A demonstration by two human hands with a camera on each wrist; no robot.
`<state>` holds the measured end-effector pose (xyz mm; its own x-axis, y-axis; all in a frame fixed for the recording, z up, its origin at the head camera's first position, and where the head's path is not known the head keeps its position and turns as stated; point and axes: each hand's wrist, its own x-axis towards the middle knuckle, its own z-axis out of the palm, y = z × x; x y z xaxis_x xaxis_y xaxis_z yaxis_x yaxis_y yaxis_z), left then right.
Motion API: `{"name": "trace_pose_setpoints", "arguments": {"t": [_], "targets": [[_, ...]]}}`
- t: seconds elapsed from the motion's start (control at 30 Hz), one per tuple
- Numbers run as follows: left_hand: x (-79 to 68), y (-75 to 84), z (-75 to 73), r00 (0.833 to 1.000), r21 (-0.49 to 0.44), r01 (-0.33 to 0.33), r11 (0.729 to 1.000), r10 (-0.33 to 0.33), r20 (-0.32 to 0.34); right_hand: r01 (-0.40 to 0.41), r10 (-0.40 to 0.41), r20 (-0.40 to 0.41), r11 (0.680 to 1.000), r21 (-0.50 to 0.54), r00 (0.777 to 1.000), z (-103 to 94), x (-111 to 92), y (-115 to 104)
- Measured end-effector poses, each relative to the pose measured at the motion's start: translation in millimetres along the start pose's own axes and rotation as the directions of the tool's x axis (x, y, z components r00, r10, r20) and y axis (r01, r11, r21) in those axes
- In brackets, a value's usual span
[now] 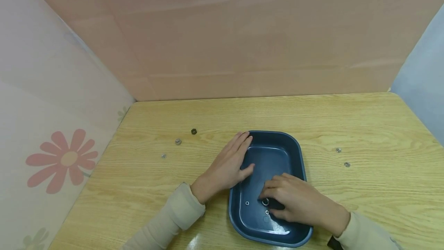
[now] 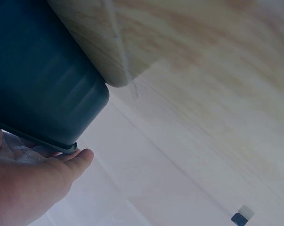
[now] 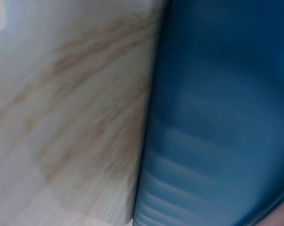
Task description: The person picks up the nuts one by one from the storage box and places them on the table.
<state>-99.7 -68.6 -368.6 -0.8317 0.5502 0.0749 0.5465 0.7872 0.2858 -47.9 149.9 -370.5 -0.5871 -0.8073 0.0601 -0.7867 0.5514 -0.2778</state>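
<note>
While the left hand (image 1: 225,167) lies along the left rim of the blue tray (image 1: 272,157), fingers straight and released, thumb out over the inside, the right hand (image 1: 295,200) reaches into the near half. Its fingers bend down toward the tray floor. The large nut (image 1: 265,202) sits between forefinger and thumb; whether they grip it or only bracket it, cannot tell. Right wrist view shows little but tray wall and table (image 1: 381,203).

Also on the tray floor: left small nut (image 1: 247,203), apart from the hand; near small nut (image 1: 267,212), close to the thumb tip.

Handling, by judgement: nuts look like metal, so hard, stiff, not fragile, light enough for two fingertips. Smooth floor probably lets them skid if pushed from one side. Best hold on the large nut: thumb and forefinger on opposite outer sides, low down. Small ones offer less edge; fingertip ends only, perhaps slid against the wall first.

Tray seems moulded plastic, light, fairly stiff, likely to shift if knocked. Rim is the place to hold it, about where the left hand rests.
</note>
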Motion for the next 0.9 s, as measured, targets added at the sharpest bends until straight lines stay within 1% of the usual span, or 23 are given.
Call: {"name": "trace_pose_setpoints", "arguments": {"t": [0.27,0.43,0.53,0.67,0.9], "targets": [[0.0,0.1,0.2,1.0,0.007,-0.001,1.0,0.001,-0.007,-0.004,0.004,0.016,1.0,-0.026,1.0,1.2,0.4,-0.3],[-0.1,0.2,-0.1,1.0,0.011,0.002,1.0,-0.001,-0.007,-0.034,0.035,0.026,0.999,-0.036,0.999,0.5,1.6,-0.6],[0.1,0.2,-0.5,1.0,0.018,-0.002,1.0,0.002,-0.01,-0.052,0.053,0.027,0.998,-0.04,0.998,0.0,2.6,-0.9],[0.4,0.1,-0.4,1.0,0.027,-0.008,1.0,0.008,-0.012,-0.056,0.057,0.022,0.997,-0.044,0.998,0.4,3.2,-1.2],[-0.1,-0.5,0.1,1.0,0.016,-0.007,1.0,0.008,-0.015,-0.062,0.063,0.017,0.997,-0.049,0.998,2.0,3.4,-1.9]]}}
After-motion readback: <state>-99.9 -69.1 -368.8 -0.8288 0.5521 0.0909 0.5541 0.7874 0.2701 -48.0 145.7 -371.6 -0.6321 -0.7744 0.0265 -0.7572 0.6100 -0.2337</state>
